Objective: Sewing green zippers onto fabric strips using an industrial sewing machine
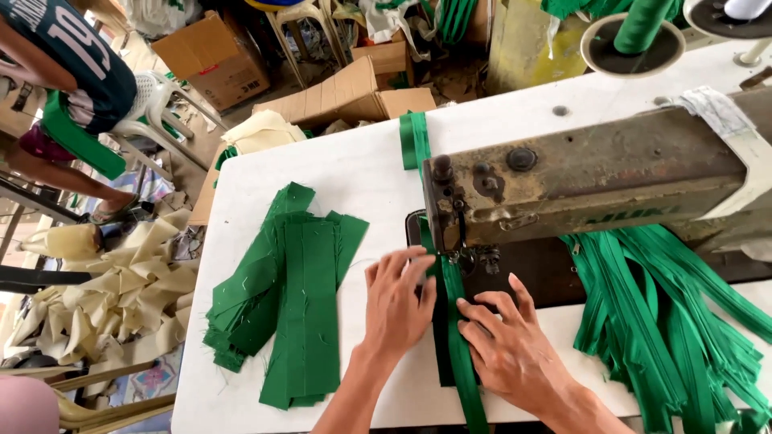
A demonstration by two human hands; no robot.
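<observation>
A white sewing table [338,173] carried everything, its near edge running under the person's forearms. Across its right half stood an old, worn sewing machine [595,181], its needle end toward the table's middle. By the right edge, under the machine's arm, a heap of green zippers [667,321] spilled toward the near right corner. Left of centre lay a fanned stack of green fabric strips [297,305], reaching almost to the near edge. A narrow green strip [458,337] ran from the far edge under the needle and on to the near edge. The left hand [398,301] lay flat, fingers together and extended, pressing the strip's left side just before the presser foot; it gripped nothing. The right hand [507,345] rested likewise flat, fingers slightly spread, on the strip's right side, closer to the near edge. At the far right corner stood a green thread cone [643,24].
</observation>
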